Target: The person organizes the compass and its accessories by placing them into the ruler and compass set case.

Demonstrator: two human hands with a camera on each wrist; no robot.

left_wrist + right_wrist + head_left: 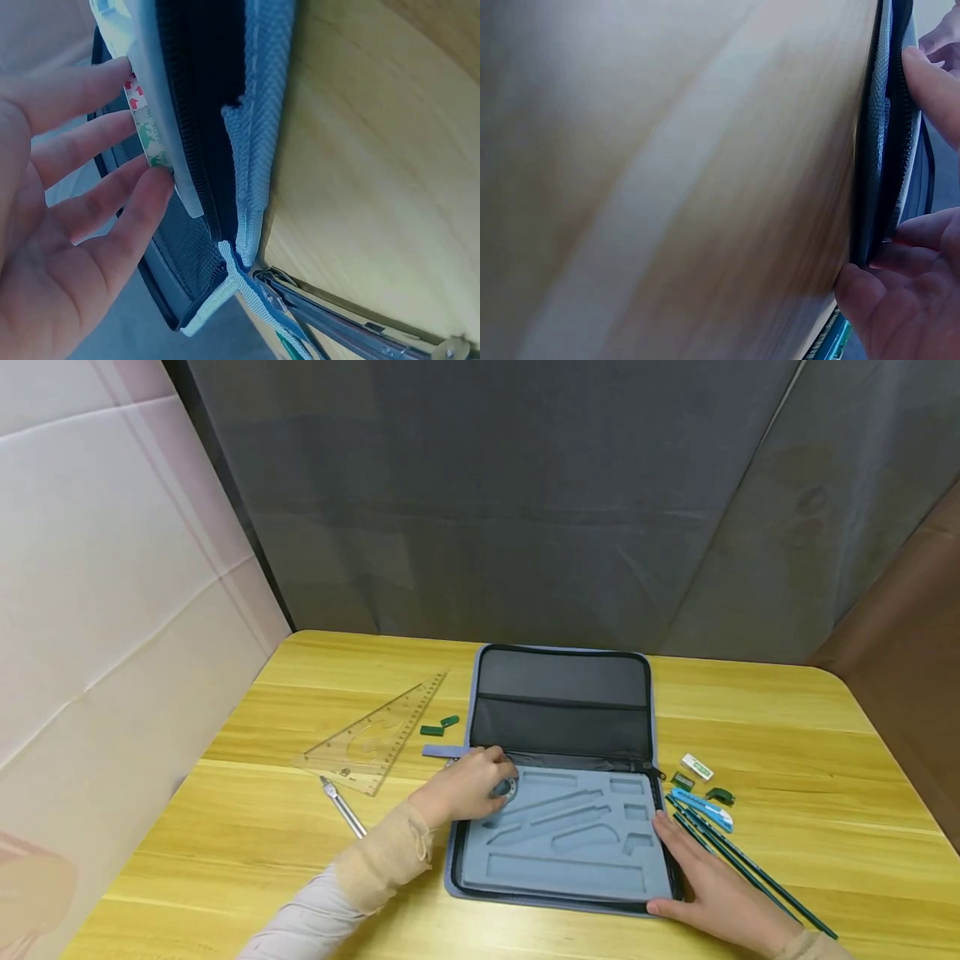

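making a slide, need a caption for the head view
Left hand holding a round item at the foam insert, right hand against the open case.

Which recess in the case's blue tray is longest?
The straight rectangular recess along the tray's near edge; it spans most of the width, unlike the others.

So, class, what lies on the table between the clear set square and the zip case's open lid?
Two small green pieces lie there, plus a lilac strip beside the open lid, as the head view shows.
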